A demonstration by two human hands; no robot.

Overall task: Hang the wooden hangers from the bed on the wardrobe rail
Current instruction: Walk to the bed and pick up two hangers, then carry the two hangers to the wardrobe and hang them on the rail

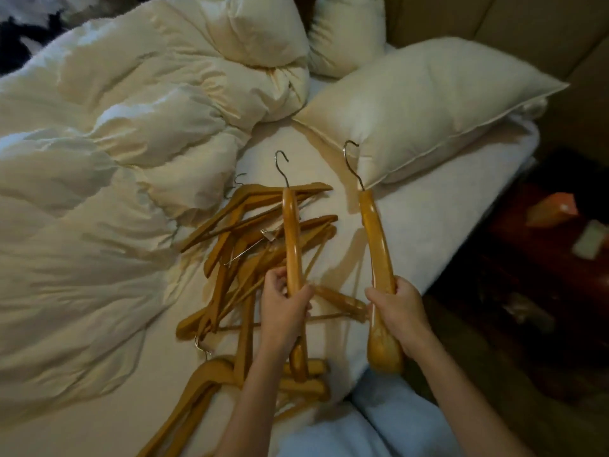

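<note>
Head view: the left hand (pixel 285 306) grasps one glossy amber wooden hanger (pixel 291 239), its metal hook pointing away. The right hand (pixel 398 308) grasps a second wooden hanger (pixel 375 245). More tangled wooden hangers (pixel 253 262) lie on the cream-sheeted bed (pixel 415 232).

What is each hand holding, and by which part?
The left hand grips one wooden hanger partway along its arm; the right hand grips a second hanger likewise.

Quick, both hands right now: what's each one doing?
Left hand: gripping a wooden hanger.
Right hand: gripping another wooden hanger.
</note>
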